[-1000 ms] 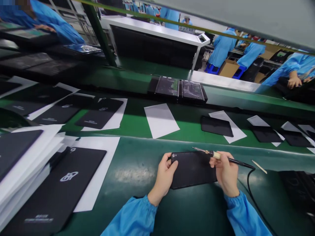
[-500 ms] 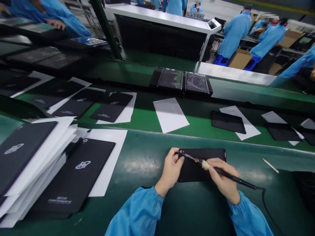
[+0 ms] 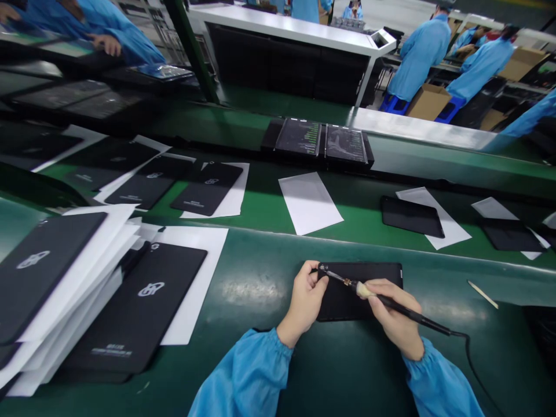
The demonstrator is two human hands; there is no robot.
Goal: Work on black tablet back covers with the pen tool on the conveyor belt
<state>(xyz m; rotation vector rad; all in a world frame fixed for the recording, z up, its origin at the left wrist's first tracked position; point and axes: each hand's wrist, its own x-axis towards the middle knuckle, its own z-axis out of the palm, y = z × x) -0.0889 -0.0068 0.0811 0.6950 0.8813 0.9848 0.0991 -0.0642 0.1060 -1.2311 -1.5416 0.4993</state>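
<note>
A black tablet back cover (image 3: pixel 347 301) lies flat on the green bench in front of me. My left hand (image 3: pixel 306 292) pinches its upper left corner, beside the small round camera opening. In my right hand (image 3: pixel 393 310) is a soldering iron (image 3: pixel 412 315), held like a pen. Its metal tip points left and meets, or nearly meets, the cover by that opening; exact contact is too small to make out. From the handle's end a black cord runs down to the right.
At left stand stacked black covers (image 3: pixel 147 301) interleaved with white sheets (image 3: pixel 195 289). Beyond runs a green belt (image 3: pixel 264 200) bearing covers on paper. Two framed panels (image 3: pixel 299 137) sit farther back. A thin pale stick (image 3: pixel 483 294) lies at right. A co-worker's hand (image 3: pixel 105 44) shows upper left.
The sheets and covers on the green belt have slid slightly right, while the framed panels behind sit slightly farther left. Both hands keep their grip, and the iron's tip stays at the same corner.
</note>
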